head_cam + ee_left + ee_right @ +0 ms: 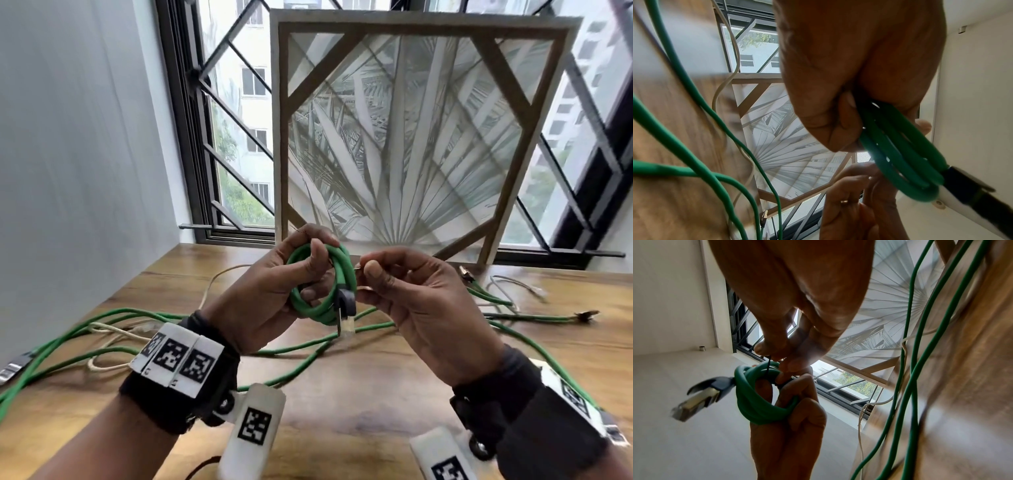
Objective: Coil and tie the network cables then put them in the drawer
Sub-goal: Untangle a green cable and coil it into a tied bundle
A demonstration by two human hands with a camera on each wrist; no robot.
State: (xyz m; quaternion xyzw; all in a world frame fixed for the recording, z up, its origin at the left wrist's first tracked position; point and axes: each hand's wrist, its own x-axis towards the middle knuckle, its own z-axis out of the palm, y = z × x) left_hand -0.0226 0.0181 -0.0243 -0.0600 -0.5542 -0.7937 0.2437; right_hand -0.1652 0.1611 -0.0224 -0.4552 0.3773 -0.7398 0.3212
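Note:
My left hand (301,277) holds a small coil of green network cable (329,301) up above the wooden table (359,383), fingers curled through the loops. The coil's dark-booted metal plug (346,308) hangs from its lower edge. In the right wrist view the green coil (760,408) sits on the left hand (795,402), plug (701,397) sticking out to the left. My right hand (368,274) pinches a thin black tie (768,369) that runs across the coil. The left wrist view shows the coil (900,159) under curled fingers (830,123).
Loose green cables (102,318) and thin white cables (113,337) sprawl over the table on both sides. A framed palm-leaf panel (411,137) leans against the barred window behind. More green cable (493,301) and plugs lie at the right.

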